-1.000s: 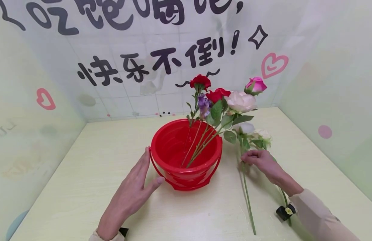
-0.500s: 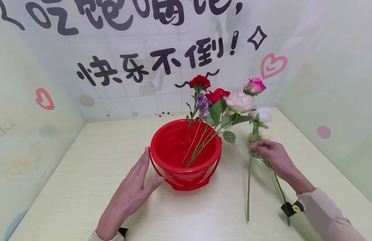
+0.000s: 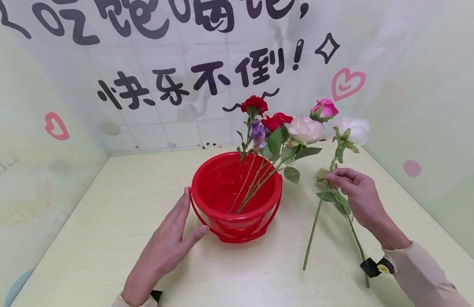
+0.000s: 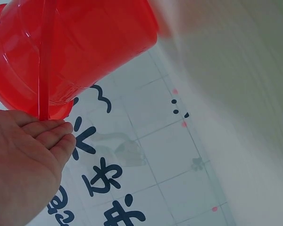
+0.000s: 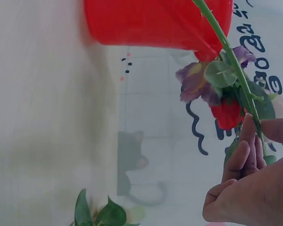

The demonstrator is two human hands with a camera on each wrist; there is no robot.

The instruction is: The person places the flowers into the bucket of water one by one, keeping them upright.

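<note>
Straight fingers of my left hand (image 3: 166, 241) touch the left side of a red plastic bucket (image 3: 237, 232), by its handle (image 4: 45, 61). To the bucket's right, my right hand (image 3: 359, 200) pinches the green stem (image 5: 236, 66) of a white artificial flower (image 3: 356, 130) between thumb and fingers. That stem slants, bloom up and to the right, lower end towards me. In the bucket lean a red carnation (image 3: 254, 105), a purple flower (image 3: 258, 135), a red rose (image 3: 275, 122), a pale pink bloom (image 3: 306, 129) and a magenta rosebud (image 3: 325, 109).
Another flower lies on the table behind the right hand, its stem (image 3: 357, 241) running towards me and its pale head (image 3: 322, 172) mostly hidden. The pale wooden table (image 3: 106, 221) is enclosed by printed walls (image 3: 164, 128) at the back and both sides.
My right hand has moved right and slightly up with the white flower, lifting its bloom; the stem's lower end has swung left. My left hand and the bucket stay put.
</note>
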